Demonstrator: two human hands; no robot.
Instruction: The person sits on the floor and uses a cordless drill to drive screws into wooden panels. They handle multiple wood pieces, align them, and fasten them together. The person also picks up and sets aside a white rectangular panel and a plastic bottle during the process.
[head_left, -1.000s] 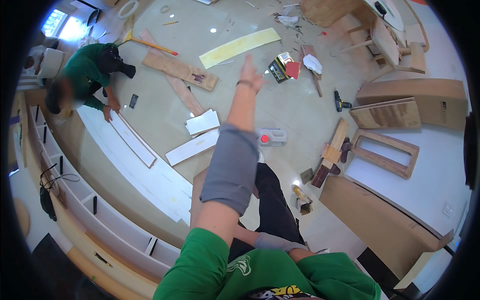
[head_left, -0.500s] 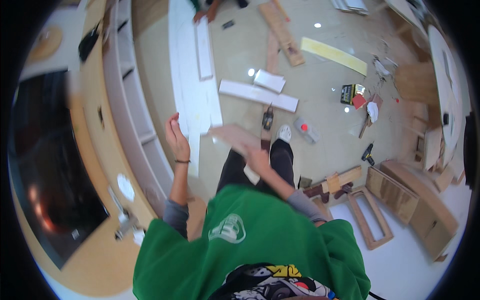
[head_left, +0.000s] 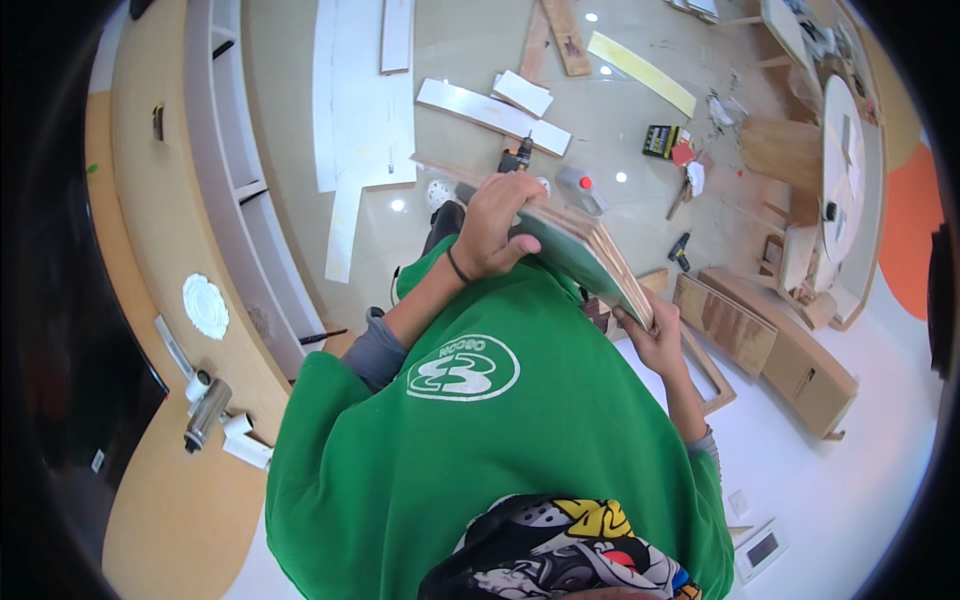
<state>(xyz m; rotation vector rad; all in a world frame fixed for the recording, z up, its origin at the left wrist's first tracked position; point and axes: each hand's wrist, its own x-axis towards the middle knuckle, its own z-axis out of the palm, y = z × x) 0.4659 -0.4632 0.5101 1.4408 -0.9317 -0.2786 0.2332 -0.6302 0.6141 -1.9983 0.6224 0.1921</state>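
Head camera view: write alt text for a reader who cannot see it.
A person in a green shirt holds a stack of thin wooden boards with the left hand on top and the right hand under its near end. White panels, a drill and wood scraps lie on the floor beyond.

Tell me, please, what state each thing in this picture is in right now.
Left hand: gripping the top edge of the board stack.
Right hand: supporting the stack's lower end.
Board stack: held in the air, tilted.
Cordless drill: lying on the floor.
White panels: lying flat on the floor.
Shelf unit: compartments open.
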